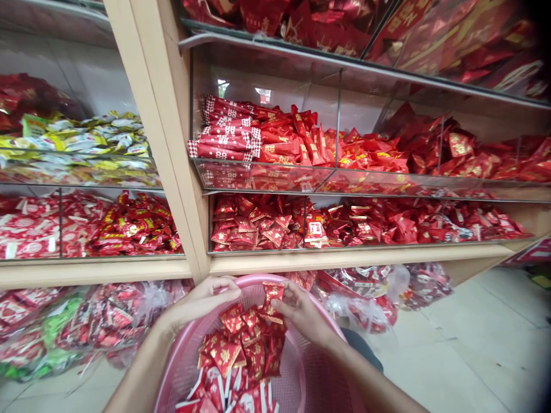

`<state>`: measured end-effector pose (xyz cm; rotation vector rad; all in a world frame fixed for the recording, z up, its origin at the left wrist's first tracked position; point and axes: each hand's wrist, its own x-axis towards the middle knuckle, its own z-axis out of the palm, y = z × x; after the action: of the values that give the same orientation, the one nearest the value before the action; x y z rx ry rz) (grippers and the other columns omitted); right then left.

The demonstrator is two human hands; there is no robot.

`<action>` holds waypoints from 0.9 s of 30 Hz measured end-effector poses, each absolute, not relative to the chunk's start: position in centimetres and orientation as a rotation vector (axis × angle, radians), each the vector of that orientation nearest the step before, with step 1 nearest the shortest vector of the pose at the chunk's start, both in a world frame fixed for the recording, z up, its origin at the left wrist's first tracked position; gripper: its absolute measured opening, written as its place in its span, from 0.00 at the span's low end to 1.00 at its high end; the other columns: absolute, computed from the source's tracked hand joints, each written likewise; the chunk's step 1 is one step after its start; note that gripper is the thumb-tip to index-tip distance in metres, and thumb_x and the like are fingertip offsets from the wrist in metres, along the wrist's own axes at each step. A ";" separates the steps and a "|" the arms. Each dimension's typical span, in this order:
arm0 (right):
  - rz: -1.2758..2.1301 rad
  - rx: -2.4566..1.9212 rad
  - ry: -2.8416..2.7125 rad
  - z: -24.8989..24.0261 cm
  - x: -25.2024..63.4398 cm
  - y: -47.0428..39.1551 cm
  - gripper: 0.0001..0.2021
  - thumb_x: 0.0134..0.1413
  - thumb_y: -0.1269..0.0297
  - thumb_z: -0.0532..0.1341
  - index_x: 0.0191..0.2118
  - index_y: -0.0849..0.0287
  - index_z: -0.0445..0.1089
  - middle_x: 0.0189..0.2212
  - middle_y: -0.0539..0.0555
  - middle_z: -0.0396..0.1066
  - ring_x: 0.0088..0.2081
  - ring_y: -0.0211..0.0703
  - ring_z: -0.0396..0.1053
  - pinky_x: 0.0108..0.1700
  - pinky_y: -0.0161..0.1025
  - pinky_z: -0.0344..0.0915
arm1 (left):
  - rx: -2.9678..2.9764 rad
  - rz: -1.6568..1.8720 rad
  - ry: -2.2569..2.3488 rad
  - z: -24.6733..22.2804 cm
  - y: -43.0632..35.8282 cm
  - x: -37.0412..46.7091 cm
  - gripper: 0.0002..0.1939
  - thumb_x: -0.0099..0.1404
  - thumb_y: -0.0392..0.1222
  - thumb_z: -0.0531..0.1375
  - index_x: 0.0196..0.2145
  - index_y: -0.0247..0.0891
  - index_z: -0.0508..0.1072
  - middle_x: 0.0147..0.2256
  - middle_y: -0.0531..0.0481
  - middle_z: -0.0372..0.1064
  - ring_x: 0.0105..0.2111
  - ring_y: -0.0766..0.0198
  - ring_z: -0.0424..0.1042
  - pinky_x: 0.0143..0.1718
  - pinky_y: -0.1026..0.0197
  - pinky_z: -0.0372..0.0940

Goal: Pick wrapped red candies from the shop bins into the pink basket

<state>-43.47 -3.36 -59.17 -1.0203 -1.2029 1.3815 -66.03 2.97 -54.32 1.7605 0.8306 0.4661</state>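
Note:
A pink mesh basket (178, 350) stands below the shelves, with red and gold packets (253, 344) heaped in it and red-and-white packets (228, 393) nearer to me. My right hand (301, 310) pinches a small red packet with gold marks (274, 295) over the basket's far right part. At the basket's far left rim is my left hand (210, 295), its fingers pointing right and held close together. Whether anything lies between those fingers is hidden.
A wooden shelf edge (344, 258) runs just beyond the basket, under glass-fronted bins of red packets (258, 223). A wooden upright (159, 115) divides the shelves. Plastic bags of packets (107, 315) lie on the tiled floor at left, more (365, 298) at right.

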 end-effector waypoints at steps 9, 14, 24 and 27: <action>1.416 -1.163 -1.389 -62.2 -45.8 -3.3 0.21 0.49 0.62 0.61 0.48 0.54 0.56 0.28 0.48 0.68 0.32 0.41 0.69 0.35 0.40 0.65 | 1.800 0.472 0.865 -54.5 3.1 -66.1 0.16 0.62 0.52 0.54 0.34 0.35 0.72 0.34 0.51 0.69 0.37 0.61 0.65 0.39 0.63 0.59; 1.169 -1.324 -1.623 -63.6 -45.9 -3.1 0.24 0.49 0.66 0.60 0.53 0.50 0.56 0.27 0.47 0.66 0.30 0.40 0.65 0.33 0.37 0.60 | 1.805 0.468 0.865 -54.7 3.2 -66.3 0.16 0.61 0.52 0.55 0.35 0.36 0.73 0.35 0.50 0.70 0.38 0.60 0.65 0.40 0.62 0.59; 0.754 -1.536 -1.915 -60.1 -43.3 -4.0 0.07 0.56 0.66 0.50 0.38 0.57 0.63 0.27 0.51 0.67 0.28 0.40 0.63 0.31 0.37 0.55 | 1.775 0.455 0.865 -54.5 3.1 -66.3 0.14 0.61 0.50 0.55 0.34 0.36 0.73 0.34 0.52 0.71 0.36 0.61 0.67 0.39 0.63 0.60; 0.716 -1.641 -1.930 -60.0 -41.8 -5.3 0.07 0.54 0.69 0.51 0.28 0.58 0.63 0.24 0.51 0.66 0.27 0.38 0.61 0.29 0.36 0.53 | 1.790 0.446 0.863 -54.6 3.2 -66.4 0.14 0.61 0.50 0.56 0.34 0.36 0.73 0.35 0.51 0.71 0.37 0.61 0.67 0.40 0.62 0.60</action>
<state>-41.82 -5.31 -59.99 -1.6412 -1.9296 0.7160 -66.43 3.21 -54.56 1.7900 0.8626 0.4458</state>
